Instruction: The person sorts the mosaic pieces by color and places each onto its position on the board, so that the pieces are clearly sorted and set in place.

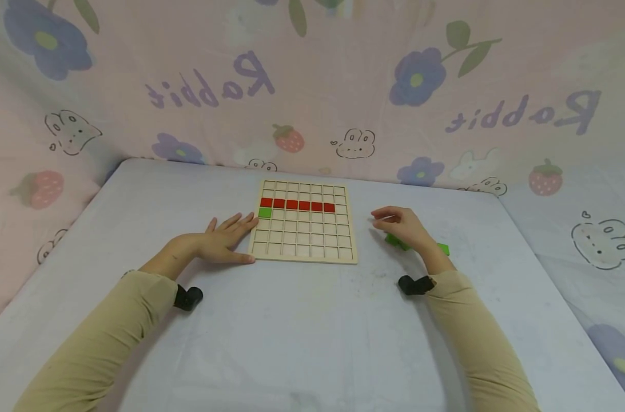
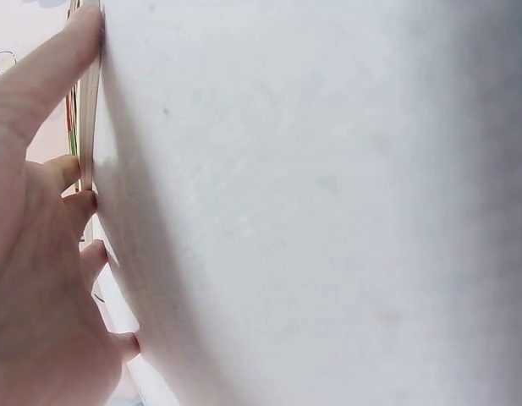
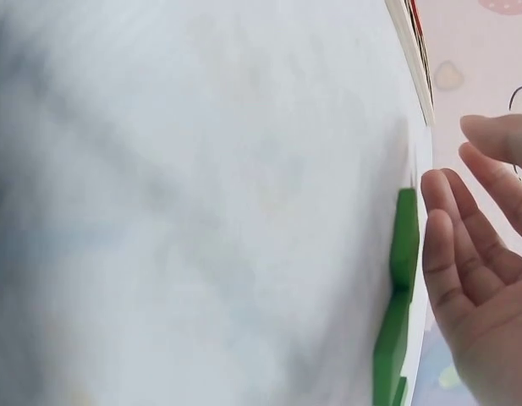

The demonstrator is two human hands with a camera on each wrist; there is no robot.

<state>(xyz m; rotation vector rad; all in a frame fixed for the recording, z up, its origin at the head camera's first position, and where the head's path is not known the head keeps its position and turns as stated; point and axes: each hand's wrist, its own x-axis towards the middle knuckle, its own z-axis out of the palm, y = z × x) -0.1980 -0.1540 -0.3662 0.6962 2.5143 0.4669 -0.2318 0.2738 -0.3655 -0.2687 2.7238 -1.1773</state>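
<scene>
A square wooden grid board (image 1: pixel 303 261) lies on the table, its cells open. Several red tiles (image 1: pixel 291 205) form a row in its upper half. One green tile (image 1: pixel 265 213) fills the leftmost cell just below that row. My left hand (image 1: pixel 225 239) rests flat with fingers spread, fingertips and thumb touching the board's left edge. To the right of the board hovers my right hand (image 1: pixel 401 224), fingers loosely bent, with nothing visible between thumb and fingers. Beneath and beside it lie loose green tiles (image 3: pixel 404 245), partly hidden by the hand in the head view.
A white-covered table (image 1: pixel 302 332) carries everything. Behind it and at both sides hangs a pink cloth (image 1: pixel 312 86) printed with rabbits, flowers and strawberries. Black wrist cameras (image 1: pixel 190 298) sit at both sleeve cuffs, close above the tabletop.
</scene>
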